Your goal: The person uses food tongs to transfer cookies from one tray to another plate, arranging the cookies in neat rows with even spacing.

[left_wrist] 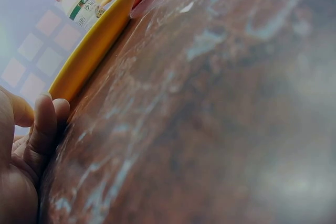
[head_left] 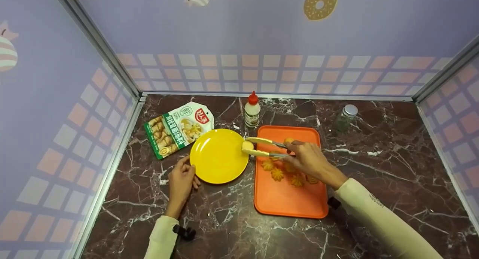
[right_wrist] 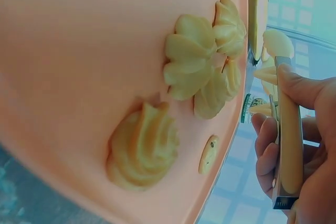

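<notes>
My right hand (head_left: 312,161) grips a pair of tongs (head_left: 261,153) with pale yellow tips and metal arms. Between the tips is a round, pale cookie (head_left: 247,145), held over the right rim of a yellow plate (head_left: 219,158). At the plate's left rim, my left hand (head_left: 182,181) holds the edge with bent fingers; the left wrist view shows the fingertips against it. Below the right hand lies an orange tray (head_left: 288,203) with several swirled, flower-shaped cookies (head_left: 277,174), some hidden by the hand. Close up, the right wrist view shows a ridged cookie (right_wrist: 144,148).
A green and white food packet (head_left: 179,130) lies behind the plate on the left. Between plate and tray, at the back, stands a squeeze bottle (head_left: 252,111) with a red cap. A glass jar (head_left: 346,118) with a silver lid stands right of the tray. Patterned walls enclose the marble-look table.
</notes>
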Available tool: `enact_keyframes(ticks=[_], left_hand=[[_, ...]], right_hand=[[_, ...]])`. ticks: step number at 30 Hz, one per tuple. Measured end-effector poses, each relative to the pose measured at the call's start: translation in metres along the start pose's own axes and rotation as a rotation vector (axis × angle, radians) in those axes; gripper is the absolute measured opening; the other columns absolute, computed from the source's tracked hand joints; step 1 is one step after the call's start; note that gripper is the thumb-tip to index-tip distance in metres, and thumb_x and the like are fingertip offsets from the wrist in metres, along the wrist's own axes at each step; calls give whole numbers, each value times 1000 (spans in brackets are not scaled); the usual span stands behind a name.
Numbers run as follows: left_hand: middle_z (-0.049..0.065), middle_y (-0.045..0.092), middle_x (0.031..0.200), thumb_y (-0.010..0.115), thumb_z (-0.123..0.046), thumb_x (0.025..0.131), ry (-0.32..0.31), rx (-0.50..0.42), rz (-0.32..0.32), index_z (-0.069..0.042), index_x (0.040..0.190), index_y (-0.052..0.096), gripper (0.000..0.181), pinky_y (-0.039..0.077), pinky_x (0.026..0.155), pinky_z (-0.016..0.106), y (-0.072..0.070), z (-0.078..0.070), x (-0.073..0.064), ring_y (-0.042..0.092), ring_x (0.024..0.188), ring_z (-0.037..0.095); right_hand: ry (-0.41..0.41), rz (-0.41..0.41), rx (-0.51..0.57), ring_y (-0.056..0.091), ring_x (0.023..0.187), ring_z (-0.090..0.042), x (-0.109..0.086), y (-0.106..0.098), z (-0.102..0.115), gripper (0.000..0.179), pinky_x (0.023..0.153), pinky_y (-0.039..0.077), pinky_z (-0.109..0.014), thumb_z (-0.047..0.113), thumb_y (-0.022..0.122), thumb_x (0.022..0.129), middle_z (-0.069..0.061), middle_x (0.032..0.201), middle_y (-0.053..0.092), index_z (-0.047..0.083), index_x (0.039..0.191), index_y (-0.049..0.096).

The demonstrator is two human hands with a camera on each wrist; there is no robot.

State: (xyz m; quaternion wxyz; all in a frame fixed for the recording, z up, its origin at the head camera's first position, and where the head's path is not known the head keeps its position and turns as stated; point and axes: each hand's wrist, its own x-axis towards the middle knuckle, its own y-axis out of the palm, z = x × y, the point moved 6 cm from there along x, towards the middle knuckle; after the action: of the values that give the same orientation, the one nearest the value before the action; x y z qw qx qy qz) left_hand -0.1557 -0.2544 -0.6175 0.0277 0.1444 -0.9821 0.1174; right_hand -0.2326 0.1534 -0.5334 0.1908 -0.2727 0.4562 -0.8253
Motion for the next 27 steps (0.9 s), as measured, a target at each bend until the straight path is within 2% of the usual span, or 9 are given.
enact_keyframes(ticks=[5, 9, 14, 21, 27], left_hand=[[20, 71, 85, 61, -3, 111, 1, 5, 4, 3, 153, 59, 43, 55, 40, 28, -1, -1, 0, 64, 47, 22], [20, 70, 83, 62, -4, 111, 2, -3, 9, 1, 152, 61, 41, 56, 41, 30, -1, -2, 0, 65, 48, 22], [20, 70, 82, 61, -3, 110, 1, -4, 8, 2, 151, 61, 41, 56, 40, 30, -1, -2, 0, 65, 47, 22], [20, 70, 81, 61, -4, 111, 0, 9, 8, 3, 152, 60, 41, 56, 40, 30, -1, -2, 2, 65, 47, 22], [19, 70, 83, 62, -4, 111, -6, 9, 8, 4, 152, 59, 43, 56, 40, 30, 0, -4, 0, 65, 47, 24]], right_hand=[[27, 23, 28, 71, 67, -22, 8, 4, 3, 38, 54, 58, -35, 28, 85, 99, -14, 99, 79, 2, 126, 80], [27, 34, 22, 70, 67, -22, 14, 7, 6, 40, 54, 57, -38, 27, 84, 100, -13, 102, 79, 2, 131, 79], [18, 42, 25, 74, 71, -27, 21, 11, 9, 43, 58, 61, -43, 31, 84, 101, -15, 104, 80, 0, 130, 79], [30, 68, 46, 75, 72, -22, 30, 18, 12, 44, 60, 64, -39, 33, 83, 102, -16, 104, 79, 0, 131, 78], [20, 80, 40, 77, 73, -26, 40, 24, 20, 42, 60, 65, -40, 32, 83, 102, -17, 103, 79, 0, 128, 78]])
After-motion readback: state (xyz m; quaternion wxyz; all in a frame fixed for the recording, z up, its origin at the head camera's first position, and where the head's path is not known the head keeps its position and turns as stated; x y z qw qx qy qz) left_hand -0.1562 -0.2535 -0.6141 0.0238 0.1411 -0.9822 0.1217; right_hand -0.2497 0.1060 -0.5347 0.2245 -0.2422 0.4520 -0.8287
